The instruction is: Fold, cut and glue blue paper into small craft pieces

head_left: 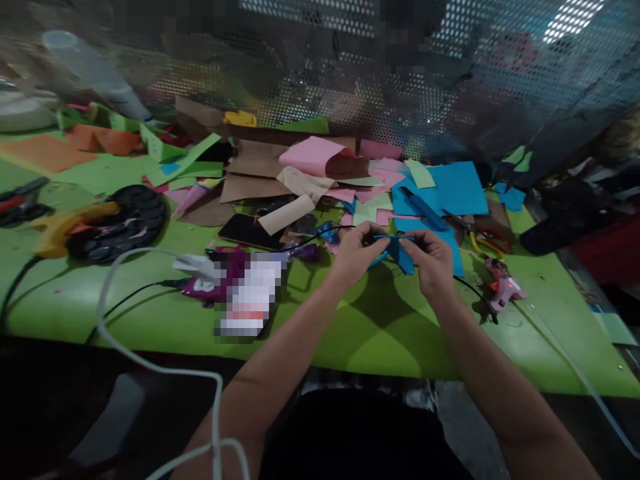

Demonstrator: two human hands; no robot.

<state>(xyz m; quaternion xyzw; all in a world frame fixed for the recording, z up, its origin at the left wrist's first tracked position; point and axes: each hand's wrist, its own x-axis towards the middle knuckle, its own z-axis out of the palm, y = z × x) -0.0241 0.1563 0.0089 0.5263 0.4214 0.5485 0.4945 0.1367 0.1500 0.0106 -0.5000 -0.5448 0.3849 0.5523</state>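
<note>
A small folded piece of blue paper (399,255) is held between my two hands, above the green table (390,340). My left hand (359,250) pinches its left side, and my right hand (431,257) pinches its right side. Part of the piece hangs down between the hands. Larger blue sheets (457,189) lie just behind my right hand. A thin black cable (470,287) passes beneath the hands towards a pink glue gun (505,290) on the right.
Pink, brown and green paper scraps (310,160) pile along the mesh at the back. A lit phone (253,293), a dark phone (253,231) and a purple power strip (213,283) lie left. Yellow-handled scissors (490,243) rest right. A white cable (165,370) crosses the front edge.
</note>
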